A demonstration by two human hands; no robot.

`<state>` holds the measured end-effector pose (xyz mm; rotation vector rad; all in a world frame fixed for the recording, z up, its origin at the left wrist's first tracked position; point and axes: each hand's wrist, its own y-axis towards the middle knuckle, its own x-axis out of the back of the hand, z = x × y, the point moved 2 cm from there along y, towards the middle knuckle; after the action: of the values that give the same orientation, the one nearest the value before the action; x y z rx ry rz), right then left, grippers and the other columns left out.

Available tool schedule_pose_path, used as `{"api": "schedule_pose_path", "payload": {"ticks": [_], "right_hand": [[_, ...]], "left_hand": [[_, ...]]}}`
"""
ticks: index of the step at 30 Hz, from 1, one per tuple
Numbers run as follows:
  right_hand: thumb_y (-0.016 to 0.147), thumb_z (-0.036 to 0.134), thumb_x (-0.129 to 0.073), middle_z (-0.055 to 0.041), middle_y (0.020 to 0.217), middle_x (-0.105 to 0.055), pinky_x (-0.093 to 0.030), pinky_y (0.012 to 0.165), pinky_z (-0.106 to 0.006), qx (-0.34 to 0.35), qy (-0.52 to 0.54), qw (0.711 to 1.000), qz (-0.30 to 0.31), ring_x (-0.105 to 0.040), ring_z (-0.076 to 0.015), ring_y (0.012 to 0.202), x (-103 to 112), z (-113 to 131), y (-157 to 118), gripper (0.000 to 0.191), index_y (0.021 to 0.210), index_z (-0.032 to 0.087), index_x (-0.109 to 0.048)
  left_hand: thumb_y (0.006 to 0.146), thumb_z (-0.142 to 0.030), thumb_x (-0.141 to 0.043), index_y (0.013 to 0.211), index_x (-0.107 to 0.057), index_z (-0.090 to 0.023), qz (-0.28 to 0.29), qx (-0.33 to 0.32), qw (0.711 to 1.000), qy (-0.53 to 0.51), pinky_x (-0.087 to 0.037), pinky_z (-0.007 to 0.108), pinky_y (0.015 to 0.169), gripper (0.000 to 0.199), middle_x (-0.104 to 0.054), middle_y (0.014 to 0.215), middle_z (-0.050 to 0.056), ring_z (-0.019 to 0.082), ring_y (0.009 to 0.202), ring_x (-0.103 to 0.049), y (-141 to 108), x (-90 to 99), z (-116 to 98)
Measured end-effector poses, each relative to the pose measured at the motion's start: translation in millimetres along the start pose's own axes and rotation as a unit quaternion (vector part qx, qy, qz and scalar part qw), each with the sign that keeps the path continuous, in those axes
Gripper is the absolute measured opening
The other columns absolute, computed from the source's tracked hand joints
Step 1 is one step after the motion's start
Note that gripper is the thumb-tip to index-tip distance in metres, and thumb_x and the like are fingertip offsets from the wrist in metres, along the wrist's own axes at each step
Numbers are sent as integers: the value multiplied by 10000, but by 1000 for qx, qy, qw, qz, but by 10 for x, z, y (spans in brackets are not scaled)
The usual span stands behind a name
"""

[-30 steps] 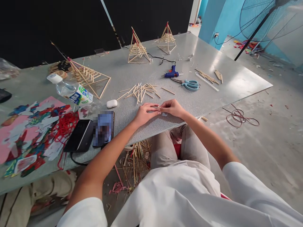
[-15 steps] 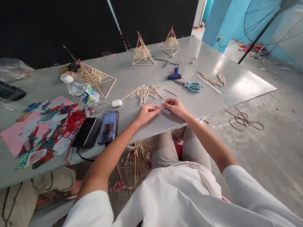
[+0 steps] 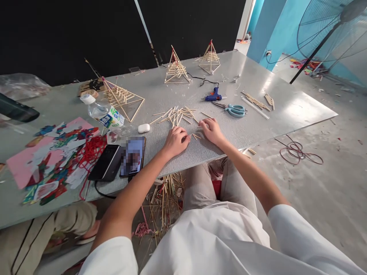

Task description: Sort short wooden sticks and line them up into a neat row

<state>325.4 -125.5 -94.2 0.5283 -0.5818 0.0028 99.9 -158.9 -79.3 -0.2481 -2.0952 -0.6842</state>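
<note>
My left hand (image 3: 177,141) rests on the table at the near edge of a loose pile of thin wooden sticks (image 3: 178,114). Its fingers are loosely curved, a gap shows under them, and I see nothing held. To the right, my right hand (image 3: 212,130) lies palm down with fingers stretched forward, its tips close to the end of a pile stick; whether they touch is unclear. Between both hands lie a few short stick pieces (image 3: 196,136) on the tabletop. Just beyond my right hand is a single stick (image 3: 205,114).
Stick pyramids (image 3: 176,72) stand at the back, one leaning at left. Blue-handled shears (image 3: 235,110), a glue gun (image 3: 213,94) and more sticks (image 3: 255,101) lie right. Left are a bottle (image 3: 104,112), white case (image 3: 143,128), phone (image 3: 133,156), black device (image 3: 105,162) and red yarn (image 3: 90,151).
My hands have moved apart and let go of the short stick pieces, which now lie on the table. The left went left to the pile, the right slightly right.
</note>
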Motion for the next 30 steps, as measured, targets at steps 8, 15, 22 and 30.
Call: {"api": "schedule_pose_path", "payload": {"ticks": [8, 15, 22, 30], "right_hand": [[1142, 349, -538, -90, 906, -796, -469, 1036, -438, 27, -80, 995, 46, -633, -259, 944, 53, 137, -72, 468, 753, 228, -769], [1123, 279, -597, -108, 1034, -824, -522, 1008, -464, 97, -120, 986, 69, -624, -294, 1033, 58, 260, -158, 432, 764, 224, -830], [1135, 280, -587, -97, 1015, -823, -538, 970, -451, 116, -104, 983, 95, -643, -280, 1014, 82, 329, -220, 418, 808, 233, -843], [1154, 283, -537, -103, 973, -821, -544, 918, -450, 107, -102, 988, 53, -640, -272, 933, 134, 365, -240, 422, 835, 229, -807]], "left_hand": [[992, -217, -615, 852, -718, -226, 5, -10, 999, 50, -526, 472, 991, 173, -785, 991, 96, 296, 1041, -653, -48, 109, -45], [1022, -220, -621, 922, -718, -224, 9, -48, 996, 71, -540, 459, 979, 139, -790, 1020, 82, 282, 1054, -679, -99, 104, -184], [1043, -219, -614, 958, -722, -221, 10, -55, 996, 75, -541, 455, 964, 137, -800, 1048, 82, 277, 1080, -691, -134, 123, -229], [1122, -303, -534, 1188, -745, -218, 121, 71, 972, 190, -528, 435, 1067, 237, -814, 1276, 86, 263, 1244, -715, -146, 275, -343]]}}
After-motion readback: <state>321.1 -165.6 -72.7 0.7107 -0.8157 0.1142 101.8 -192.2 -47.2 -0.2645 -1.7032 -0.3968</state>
